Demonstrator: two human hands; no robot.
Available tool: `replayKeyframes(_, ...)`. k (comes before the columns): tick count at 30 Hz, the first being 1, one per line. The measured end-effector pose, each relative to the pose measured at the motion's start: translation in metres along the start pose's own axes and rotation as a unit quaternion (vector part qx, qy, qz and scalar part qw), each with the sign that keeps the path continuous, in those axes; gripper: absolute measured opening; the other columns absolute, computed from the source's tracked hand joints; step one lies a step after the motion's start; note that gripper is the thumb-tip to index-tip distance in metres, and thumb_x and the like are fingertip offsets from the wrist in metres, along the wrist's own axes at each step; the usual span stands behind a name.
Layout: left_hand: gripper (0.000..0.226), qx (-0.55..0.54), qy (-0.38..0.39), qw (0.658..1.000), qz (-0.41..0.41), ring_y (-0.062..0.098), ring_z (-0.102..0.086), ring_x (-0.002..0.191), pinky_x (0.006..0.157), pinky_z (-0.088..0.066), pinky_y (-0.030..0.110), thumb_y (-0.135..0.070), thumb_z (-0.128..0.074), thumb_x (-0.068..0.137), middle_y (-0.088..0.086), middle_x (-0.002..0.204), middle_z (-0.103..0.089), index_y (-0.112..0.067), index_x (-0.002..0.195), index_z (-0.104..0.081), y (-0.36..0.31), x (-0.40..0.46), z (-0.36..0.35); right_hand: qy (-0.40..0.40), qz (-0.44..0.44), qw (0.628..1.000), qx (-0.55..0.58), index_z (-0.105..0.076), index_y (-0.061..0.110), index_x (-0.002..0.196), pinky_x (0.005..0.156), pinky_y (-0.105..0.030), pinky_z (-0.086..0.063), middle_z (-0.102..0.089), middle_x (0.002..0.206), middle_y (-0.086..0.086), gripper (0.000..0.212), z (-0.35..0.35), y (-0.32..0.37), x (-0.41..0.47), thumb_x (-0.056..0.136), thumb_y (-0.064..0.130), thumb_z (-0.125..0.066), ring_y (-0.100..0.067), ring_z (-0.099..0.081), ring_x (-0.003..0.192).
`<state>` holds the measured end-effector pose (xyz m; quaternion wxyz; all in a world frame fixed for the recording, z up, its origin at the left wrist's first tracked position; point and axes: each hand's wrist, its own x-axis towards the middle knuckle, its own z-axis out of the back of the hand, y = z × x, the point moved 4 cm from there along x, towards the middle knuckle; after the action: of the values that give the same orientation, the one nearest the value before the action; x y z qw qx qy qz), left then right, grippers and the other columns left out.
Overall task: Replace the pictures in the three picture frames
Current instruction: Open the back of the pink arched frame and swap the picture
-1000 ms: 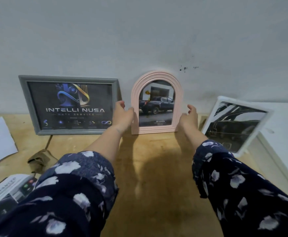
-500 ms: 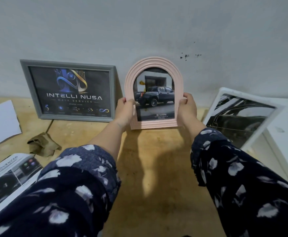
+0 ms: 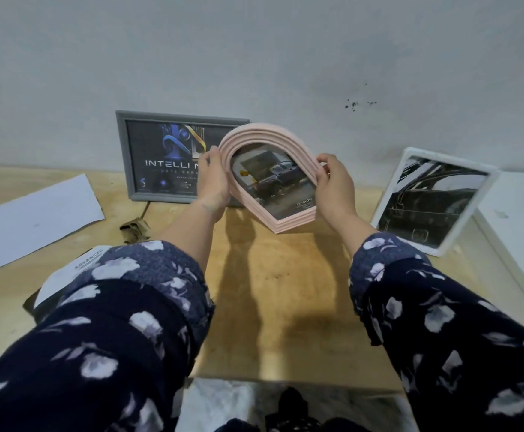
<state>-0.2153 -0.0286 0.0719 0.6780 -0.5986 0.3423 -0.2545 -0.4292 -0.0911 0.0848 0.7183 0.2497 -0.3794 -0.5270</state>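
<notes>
A pink arched picture frame [image 3: 288, 222] with a photo of a dark pickup truck hangs in the air above the wooden table [image 3: 273, 294], tilted to the left. My left hand [image 3: 214, 179] grips its left edge and my right hand [image 3: 335, 188] grips its right edge. Behind it a grey rectangular frame [image 3: 123, 151] with an "INTELLI NUSA" print leans against the wall, partly hidden by my left hand and the pink frame. At the right a white frame [image 3: 485, 198] with a dark car-interior picture leans against a white box.
A white sheet of paper [image 3: 33, 219] lies at the left. A printed brochure [image 3: 64, 275] sits partly under my left sleeve. A small crumpled olive cloth [image 3: 134, 229] lies below the grey frame. The white box [image 3: 522, 244] fills the right edge. The grey wall [image 3: 254, 57] stands behind.
Both hands have lifted the pink frame off the table, brought it toward me and tilted it to the left. The camera view has shifted down and right.
</notes>
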Motion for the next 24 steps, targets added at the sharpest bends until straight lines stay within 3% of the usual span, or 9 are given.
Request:
replayKeyframes(2, 0.059, 0.0, 0.004, 1.0, 0.004, 0.02, -0.052, 0.114, 0.093, -0.036, 0.035, -0.056, -0.022, 0.097, 0.001, 0.118, -0.057, -0.015, 0.132, -0.048, 0.005, -0.014, 0.013, -0.005, 0.035, 0.999, -0.026, -0.054, 0.015, 0.122, 0.086, -0.03, -0.044, -0.057, 0.114, -0.004, 0.027, -0.005, 0.011, -0.017, 0.1, 0.011, -0.039, -0.021, -0.052, 0.102)
replayKeyframes(4, 0.064, 0.002, -0.007, 1.0, 0.015, 0.016, -0.044, 0.117, 0.101, -0.031, 0.036, -0.059, -0.017, 0.098, -0.004, 0.126, -0.049, -0.018, 0.142, -0.039, 0.015, -0.028, 0.027, 0.005, 0.065, 0.997, -0.047, -0.055, 0.014, 0.122, 0.087, -0.029, -0.041, -0.057, 0.115, -0.004, 0.028, -0.008, 0.023, -0.032, 0.099, 0.011, -0.039, -0.021, -0.051, 0.104)
replayKeyframes(7, 0.074, -0.007, -0.011, 0.999, 0.045, 0.019, -0.029, 0.137, 0.112, -0.019, 0.041, -0.067, -0.01, 0.095, 0.001, 0.149, -0.034, -0.021, 0.151, -0.024, 0.032, -0.043, 0.044, 0.015, 0.12, 0.988, -0.094, -0.055, 0.015, 0.123, 0.088, -0.035, -0.042, -0.057, 0.114, -0.006, 0.029, -0.012, 0.034, -0.059, 0.098, 0.012, -0.04, -0.024, -0.05, 0.105)
replayKeyframes(9, 0.082, -0.009, -0.007, 0.997, 0.07, 0.022, -0.022, 0.143, 0.114, -0.014, 0.044, -0.074, -0.008, 0.09, -0.001, 0.154, -0.031, -0.024, 0.151, -0.028, 0.042, -0.05, 0.057, 0.007, 0.164, 0.979, -0.117, -0.056, 0.015, 0.122, 0.087, -0.04, -0.044, -0.059, 0.112, -0.006, 0.029, -0.015, 0.036, -0.082, 0.097, 0.012, -0.042, -0.026, -0.051, 0.102)
replayKeyframes(16, 0.077, 0.002, 0.015, 0.994, 0.111, 0.022, -0.029, 0.141, 0.115, -0.016, 0.043, -0.07, -0.018, 0.093, 0.003, 0.153, -0.034, -0.021, 0.152, -0.027, 0.084, -0.076, 0.093, -0.025, 0.252, 0.945, -0.205, -0.061, 0.018, 0.114, 0.08, -0.037, -0.041, -0.06, 0.101, -0.006, 0.032, -0.034, 0.022, -0.154, 0.086, 0.003, -0.058, -0.026, -0.052, 0.091)
replayKeyframes(18, 0.082, 0.014, 0.031, 0.989, 0.143, 0.02, -0.037, 0.132, 0.115, -0.022, 0.044, -0.074, -0.021, 0.09, 0.0, 0.145, -0.04, -0.016, 0.146, -0.037, 0.1, -0.084, 0.101, -0.012, 0.277, 0.935, -0.221, -0.058, 0.019, 0.115, 0.082, -0.035, -0.038, -0.059, 0.103, -0.006, 0.036, -0.04, 0.015, -0.169, 0.083, 0.002, -0.061, -0.024, -0.048, 0.093)
replayKeyframes(21, 0.105, 0.04, 0.03, 0.98, 0.195, 0.028, -0.05, 0.12, 0.109, -0.034, 0.049, -0.097, -0.027, 0.063, 0.007, 0.131, -0.055, -0.019, 0.125, -0.057, 0.131, -0.087, 0.113, 0.013, 0.304, 0.917, -0.26, -0.054, 0.021, 0.114, 0.083, -0.035, -0.034, -0.059, 0.106, -0.006, 0.039, -0.051, 0.005, -0.188, 0.081, 0.005, -0.066, -0.024, -0.046, 0.097)
replayKeyframes(23, 0.132, 0.103, 0.019, 0.971, 0.214, 0.036, -0.045, 0.129, 0.11, -0.032, 0.052, -0.107, -0.022, 0.038, 0.012, 0.141, -0.05, -0.021, 0.132, -0.056, 0.153, -0.081, 0.119, 0.036, 0.306, 0.907, -0.288, -0.056, 0.022, 0.114, 0.083, -0.035, -0.033, -0.059, 0.108, -0.005, 0.038, -0.058, -0.003, -0.198, 0.081, 0.008, -0.068, -0.024, -0.047, 0.098)
replayKeyframes(24, 0.128, 0.149, 0.007, 0.964, 0.219, 0.038, -0.037, 0.135, 0.113, -0.028, 0.052, -0.105, -0.019, 0.047, 0.014, 0.147, -0.044, -0.021, 0.137, -0.05, 0.155, -0.084, 0.121, 0.049, 0.308, 0.904, -0.293, -0.057, 0.022, 0.114, 0.083, -0.034, -0.032, -0.059, 0.108, -0.005, 0.037, -0.059, -0.005, -0.202, 0.081, 0.009, -0.068, -0.024, -0.047, 0.098)
